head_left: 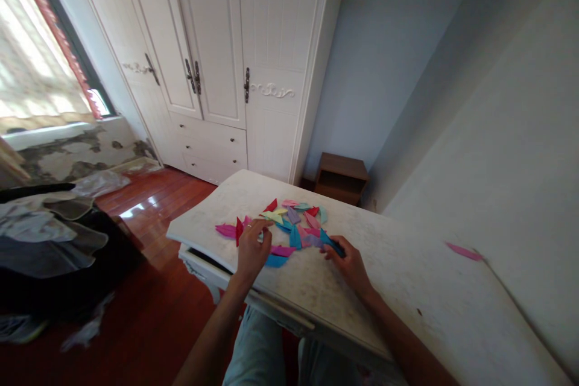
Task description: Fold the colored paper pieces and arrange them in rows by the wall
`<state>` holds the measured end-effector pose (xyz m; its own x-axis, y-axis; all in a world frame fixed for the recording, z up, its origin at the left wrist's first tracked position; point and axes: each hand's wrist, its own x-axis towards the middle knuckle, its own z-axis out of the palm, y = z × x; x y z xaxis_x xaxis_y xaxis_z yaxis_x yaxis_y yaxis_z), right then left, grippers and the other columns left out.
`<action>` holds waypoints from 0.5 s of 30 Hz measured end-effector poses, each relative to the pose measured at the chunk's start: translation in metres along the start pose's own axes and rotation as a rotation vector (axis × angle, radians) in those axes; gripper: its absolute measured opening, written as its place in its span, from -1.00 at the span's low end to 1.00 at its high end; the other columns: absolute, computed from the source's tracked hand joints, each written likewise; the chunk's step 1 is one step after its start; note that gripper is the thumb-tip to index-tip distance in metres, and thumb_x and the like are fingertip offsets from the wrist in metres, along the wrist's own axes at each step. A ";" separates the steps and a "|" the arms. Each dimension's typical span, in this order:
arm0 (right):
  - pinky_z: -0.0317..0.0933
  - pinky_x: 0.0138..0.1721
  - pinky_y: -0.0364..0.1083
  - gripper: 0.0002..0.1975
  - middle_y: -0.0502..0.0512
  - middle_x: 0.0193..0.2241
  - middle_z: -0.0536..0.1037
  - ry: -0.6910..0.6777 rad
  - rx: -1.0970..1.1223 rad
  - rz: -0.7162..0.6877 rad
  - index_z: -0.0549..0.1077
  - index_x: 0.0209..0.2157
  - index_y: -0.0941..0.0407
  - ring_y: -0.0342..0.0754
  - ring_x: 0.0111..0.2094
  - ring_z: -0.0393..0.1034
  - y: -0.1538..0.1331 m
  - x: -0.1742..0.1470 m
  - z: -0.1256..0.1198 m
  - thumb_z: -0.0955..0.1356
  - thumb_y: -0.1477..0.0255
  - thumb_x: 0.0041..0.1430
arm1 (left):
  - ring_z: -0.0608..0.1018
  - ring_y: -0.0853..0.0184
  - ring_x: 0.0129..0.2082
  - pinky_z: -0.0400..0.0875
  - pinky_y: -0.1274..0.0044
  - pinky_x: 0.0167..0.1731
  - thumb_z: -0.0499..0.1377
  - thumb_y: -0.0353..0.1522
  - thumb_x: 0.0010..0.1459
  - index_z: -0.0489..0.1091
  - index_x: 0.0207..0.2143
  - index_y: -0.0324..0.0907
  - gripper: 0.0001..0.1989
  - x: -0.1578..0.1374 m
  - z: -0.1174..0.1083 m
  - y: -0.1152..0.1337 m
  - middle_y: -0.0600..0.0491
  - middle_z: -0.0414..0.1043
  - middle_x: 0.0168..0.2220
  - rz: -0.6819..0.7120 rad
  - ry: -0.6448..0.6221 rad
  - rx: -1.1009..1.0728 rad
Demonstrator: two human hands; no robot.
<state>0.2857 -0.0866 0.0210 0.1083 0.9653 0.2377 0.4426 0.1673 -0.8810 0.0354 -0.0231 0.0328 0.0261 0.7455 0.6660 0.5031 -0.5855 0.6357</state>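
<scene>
A loose heap of folded paper pieces (293, 216) in pink, red, blue, yellow, lilac and pale green lies on the white table (312, 289). My right hand (349, 260), at the right side of the heap, pinches a blue folded paper piece (332, 242) between thumb and fingers. At the heap's left side is my left hand (253, 248), its fingers curved and thumb apart from the index finger, with nothing clearly held. Close to it are a red piece (239, 230), a magenta piece (225, 230) and a blue piece (275, 261).
One pink paper piece (464, 251) lies far right by the wall. The table has a partly open drawer (210, 259) at its front left. Beyond stand a white wardrobe (275, 30) and a brown nightstand (342, 164). A dark, cloth-covered object (58, 253) sits on the left floor.
</scene>
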 end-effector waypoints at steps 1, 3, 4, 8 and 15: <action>0.36 -0.32 -0.06 -0.70 0.08 -0.38 0.58 0.016 0.029 0.005 0.43 -0.19 0.13 -0.01 -0.43 0.49 -0.004 0.004 0.005 0.32 0.19 0.17 | 0.51 0.34 -0.33 0.42 0.50 -0.29 0.03 -0.52 0.09 0.43 -0.31 -0.16 -0.79 -0.010 0.001 0.006 0.04 0.48 -0.32 -0.012 0.037 -0.045; 0.36 -0.33 -0.05 -0.68 0.09 -0.36 0.58 0.052 0.061 -0.006 0.44 -0.19 0.13 0.00 -0.42 0.50 -0.012 0.014 0.018 0.33 0.19 0.15 | 0.50 0.37 -0.38 0.40 0.54 -0.36 0.03 -0.52 0.09 0.44 -0.38 -0.16 -0.79 -0.032 0.004 0.016 0.06 0.47 -0.37 -0.031 0.048 -0.104; 0.37 -0.32 -0.04 -0.68 0.10 -0.33 0.59 0.072 0.071 -0.019 0.45 -0.18 0.14 0.01 -0.39 0.50 -0.015 0.020 0.025 0.33 0.20 0.13 | 0.50 0.36 -0.38 0.40 0.54 -0.36 0.03 -0.53 0.08 0.44 -0.40 -0.16 -0.79 -0.042 0.007 0.020 0.06 0.47 -0.39 -0.037 0.020 -0.123; 0.37 -0.25 -0.03 -0.68 0.13 -0.25 0.58 0.109 0.105 -0.061 0.47 -0.18 0.12 0.05 -0.26 0.49 -0.021 0.049 0.045 0.32 0.23 0.11 | 0.52 0.35 -0.36 0.42 0.52 -0.33 0.02 -0.57 0.02 0.45 -0.41 -0.16 -0.75 -0.071 0.020 0.028 0.04 0.49 -0.38 -0.029 -0.153 -0.137; 0.29 -0.14 0.02 -0.73 0.12 -0.32 0.56 0.143 -0.052 -0.088 0.48 -0.31 0.12 0.07 -0.23 0.43 -0.012 0.091 0.052 0.31 0.23 0.06 | 0.54 0.32 -0.37 0.42 0.49 -0.33 0.05 -0.55 0.03 0.46 -0.43 -0.15 -0.78 -0.077 0.025 0.026 0.02 0.52 -0.39 0.036 -0.220 0.032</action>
<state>0.2438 0.0096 0.0321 0.1914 0.9083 0.3719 0.5010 0.2354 -0.8328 0.0681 -0.0883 -0.0117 0.2311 0.7777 0.5846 0.5251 -0.6055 0.5980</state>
